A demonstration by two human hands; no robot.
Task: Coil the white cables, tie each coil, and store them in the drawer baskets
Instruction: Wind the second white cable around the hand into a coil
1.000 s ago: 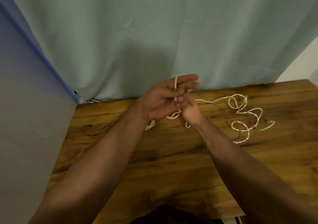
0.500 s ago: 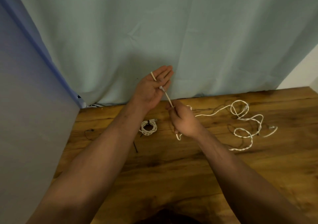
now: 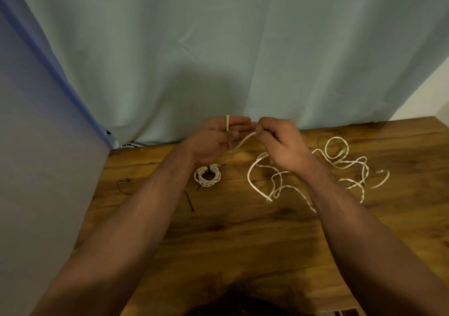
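In the head view, the white cable [image 3: 243, 141] is pinned by the thumb across the nearly flat left hand [image 3: 213, 140] and pinched in the curled fingers of the right hand [image 3: 281, 145]. It is judged light, limp and springy, and is best gripped close to the left hand. Its slack lies tangled under and beyond the right wrist. A tied coil [image 3: 207, 186] lies beneath the left hand. Open table [image 3: 243, 242] is found nearer the body, while a curtain [image 3: 243, 60] hangs just behind both hands.

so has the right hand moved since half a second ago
Yes. Against the tied coil lying on the table, the right hand has lifted up and rightward, now pinching the cable level with the left hand.
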